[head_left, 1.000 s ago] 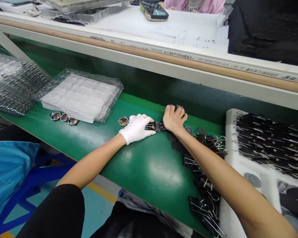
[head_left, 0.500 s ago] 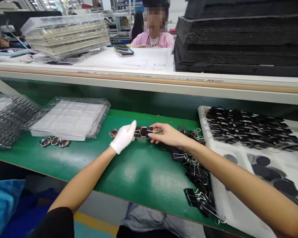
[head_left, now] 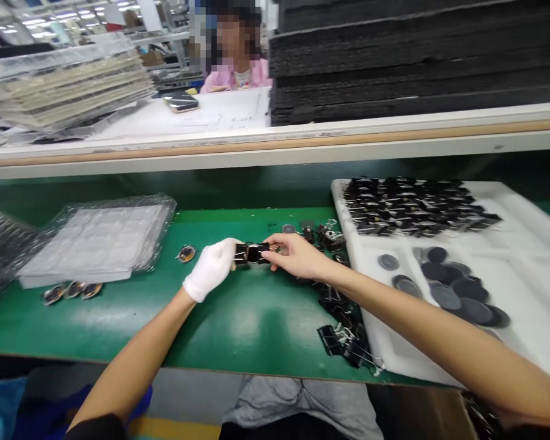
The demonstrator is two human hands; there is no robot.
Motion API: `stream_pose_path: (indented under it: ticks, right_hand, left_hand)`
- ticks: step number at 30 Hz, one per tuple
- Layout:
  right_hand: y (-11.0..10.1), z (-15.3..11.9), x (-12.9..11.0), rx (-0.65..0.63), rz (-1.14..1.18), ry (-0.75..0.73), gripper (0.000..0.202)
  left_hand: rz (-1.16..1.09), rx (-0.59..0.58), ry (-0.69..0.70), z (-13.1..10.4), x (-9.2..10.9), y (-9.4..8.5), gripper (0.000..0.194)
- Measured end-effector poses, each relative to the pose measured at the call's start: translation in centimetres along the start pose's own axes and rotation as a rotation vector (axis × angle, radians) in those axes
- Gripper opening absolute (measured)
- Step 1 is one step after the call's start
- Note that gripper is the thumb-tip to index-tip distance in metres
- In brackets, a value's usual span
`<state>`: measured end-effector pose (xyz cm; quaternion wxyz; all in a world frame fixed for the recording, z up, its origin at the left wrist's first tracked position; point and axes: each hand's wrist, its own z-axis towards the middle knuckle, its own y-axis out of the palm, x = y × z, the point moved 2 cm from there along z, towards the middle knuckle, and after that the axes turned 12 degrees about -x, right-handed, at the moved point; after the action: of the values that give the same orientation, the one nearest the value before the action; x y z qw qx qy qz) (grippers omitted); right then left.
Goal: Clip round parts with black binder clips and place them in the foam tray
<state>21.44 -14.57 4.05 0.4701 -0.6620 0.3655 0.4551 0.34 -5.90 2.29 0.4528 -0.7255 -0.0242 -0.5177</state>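
My left hand [head_left: 212,267], in a white glove, is closed on the left end of a small round piece with black binder clips [head_left: 241,253] on it. My bare right hand [head_left: 299,255] pinches the silver handles of the binder clip on the right side of that piece. The piece is held just over the green table [head_left: 238,330]; its underside is hidden. Left of the glove lies a round part with a dark and orange face [head_left: 186,253]. Beside and below my right hand, loose binder clips [head_left: 343,342] are heaped along the tray's edge.
A white foam tray [head_left: 357,269] at right holds rows of clipped pieces [head_left: 407,208] and dark round discs [head_left: 444,296]. Clear plastic trays [head_left: 96,235] lie at left, several round parts [head_left: 73,289] before them. A shelf edge [head_left: 238,150] crosses behind; a person in pink sits beyond.
The view has turned to the right and tilted, showing more of the foam tray. Both hands stay on the clipped piece; my right fingers are now closer in over the right-hand clip.
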Motion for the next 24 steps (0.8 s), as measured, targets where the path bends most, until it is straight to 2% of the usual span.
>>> stream_pose_path:
  ticks: [2,4,6,8,10,12,15,17,19,21,24]
  right_hand:
    - [-1.5,-1.9,-1.0,0.095,-0.12,-0.076,0.016]
    - [-4.5,-5.1,-2.1,0.208,-0.255,-0.155,0.021]
    - [-8.7,-9.7,-2.6,0.372,-0.412,-0.163,0.027]
    - [-13.7,-15.1,-1.9,0.589,-0.613,-0.05,0.03]
    - [-18.7,-20.7,0.3,0.768,-0.761,0.185,0.033]
    - [-23.2,-25.6,3.9,0.871,-0.797,0.403,0.038]
    - [-27.8,-30.5,10.4,0.894,-0.729,0.516,0.045]
    - [-29.4,-32.1,14.2,0.899,-0.673,0.509,0.054]
    - [-30.2,-32.4,17.0,0.871,-0.628,0.486,0.062]
    - [-30.2,-32.1,18.6,0.837,-0.624,0.466,0.064]
    - [-29.5,-31.1,19.2,0.874,-0.673,0.477,0.054]
  left_hand:
    - [-0.069,-0.046,0.069,-0.1,-0.5,0.0,0.07]
    - [0.0,-0.075,0.092,0.0,-1.0,-0.1,0.07]
    - [0.092,-0.139,0.085,0.4,-1.4,0.1,0.064]
    - [0.167,-0.2,0.079,0.8,-1.5,0.5,0.058]
    - [0.24,-0.226,0.068,1.2,-1.3,1.1,0.054]
    - [0.292,-0.215,0.05,1.6,-0.9,1.6,0.05]
    - [0.312,-0.2,0.007,2.2,-0.6,2.0,0.047]
    - [0.318,-0.202,-0.027,2.4,-0.6,2.2,0.046]
    - [0.328,-0.199,-0.054,2.6,-0.6,2.2,0.047]
    - [0.336,-0.194,-0.069,2.6,-0.7,2.3,0.048]
    - [0.34,-0.191,-0.088,2.6,-0.7,2.3,0.048]
